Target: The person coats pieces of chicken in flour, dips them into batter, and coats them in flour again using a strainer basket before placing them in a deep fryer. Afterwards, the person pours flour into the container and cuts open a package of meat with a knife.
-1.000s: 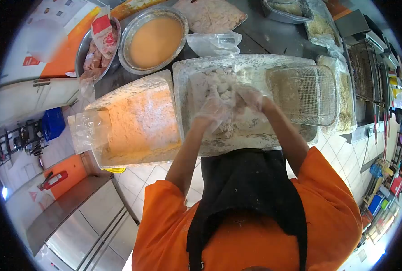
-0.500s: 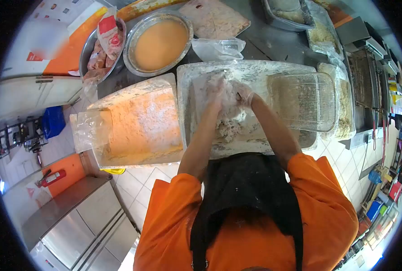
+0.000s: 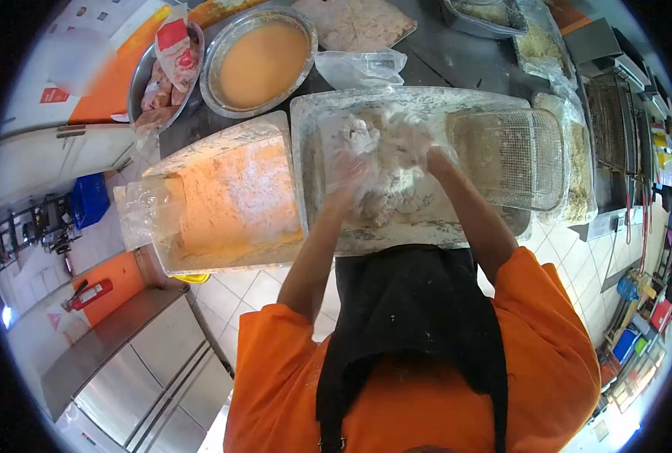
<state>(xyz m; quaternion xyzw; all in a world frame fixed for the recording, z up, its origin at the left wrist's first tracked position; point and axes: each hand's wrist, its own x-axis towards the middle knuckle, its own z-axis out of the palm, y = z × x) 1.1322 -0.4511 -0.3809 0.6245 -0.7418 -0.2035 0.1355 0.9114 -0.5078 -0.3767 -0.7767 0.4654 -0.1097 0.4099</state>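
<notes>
Both hands are over the flour tub (image 3: 328, 240), in clear gloves dusted white. My left hand (image 3: 349, 167) is at a floured piece (image 3: 361, 137) in the tub's left part; blur hides how its fingers lie. To its right, my right hand (image 3: 420, 145) is smeared by motion beside more floured pieces, and its fingers cannot be made out. Clumpy floured pieces (image 3: 385, 205) lie between and below the hands. A wire basket (image 3: 505, 158) rests in the right part of the tub.
Left of the flour tub stands a tub of orange powder (image 3: 234, 198). Behind are a bowl of orange liquid (image 3: 264, 60), a bowl of raw meat (image 3: 157, 90), a clear bag (image 3: 360, 69) and a floured tray (image 3: 355, 23). Bags of crumbs (image 3: 577, 170) lie at the right.
My hands came together half a second ago and are now apart again, the left lower and further left. The floured pieces between them have shifted.
</notes>
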